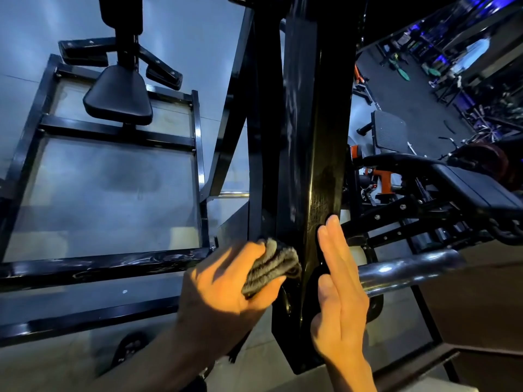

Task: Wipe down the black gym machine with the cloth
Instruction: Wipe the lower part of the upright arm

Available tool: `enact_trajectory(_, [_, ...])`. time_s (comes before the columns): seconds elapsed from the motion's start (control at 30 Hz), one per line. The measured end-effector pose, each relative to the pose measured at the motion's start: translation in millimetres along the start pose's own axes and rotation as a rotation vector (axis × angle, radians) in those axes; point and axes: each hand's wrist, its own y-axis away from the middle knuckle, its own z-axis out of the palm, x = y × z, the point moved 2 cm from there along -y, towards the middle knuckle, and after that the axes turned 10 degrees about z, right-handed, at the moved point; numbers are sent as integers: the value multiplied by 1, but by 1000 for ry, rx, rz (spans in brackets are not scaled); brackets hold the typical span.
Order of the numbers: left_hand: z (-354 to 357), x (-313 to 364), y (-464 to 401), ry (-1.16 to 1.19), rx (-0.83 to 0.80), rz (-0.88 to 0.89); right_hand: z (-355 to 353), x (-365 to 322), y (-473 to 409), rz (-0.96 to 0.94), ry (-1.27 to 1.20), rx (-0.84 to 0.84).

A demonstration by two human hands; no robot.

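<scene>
One cloth in left hand; right hand flat on one post.

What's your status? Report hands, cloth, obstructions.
Left hand grips grey cloth against black upright. Right hand flat on upright. Chrome bar beside it.

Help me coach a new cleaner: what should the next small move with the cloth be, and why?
Probably slide the cloth up the black post. The left hand grips it bunched against the post's lower left face, the right hand lies flat on the other side, and pale smears show higher up.
</scene>
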Motion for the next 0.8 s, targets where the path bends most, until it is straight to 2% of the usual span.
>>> enact_trajectory(0.17, [-3, -3, -26, -47, -1, -45, 0, -1, 0, 2, -1, -10])
enact_trajectory(0.37, [-12, -14, -87, -90, 110, -76, 1, 0, -1, 15, -2, 1])
enact_trajectory(0.47, [-11, -11, -75, -77, 100, -61, 1, 0, 0, 7, -8, 4])
enact_trajectory(0.67, [-6, 8, -7, 3, -24, 60, 0, -3, -1, 21, -1, -6])
enact_trajectory(0.8, [-6, 8, -20, -42, -17, 55, 0, -4, -1, 22, 5, -6])
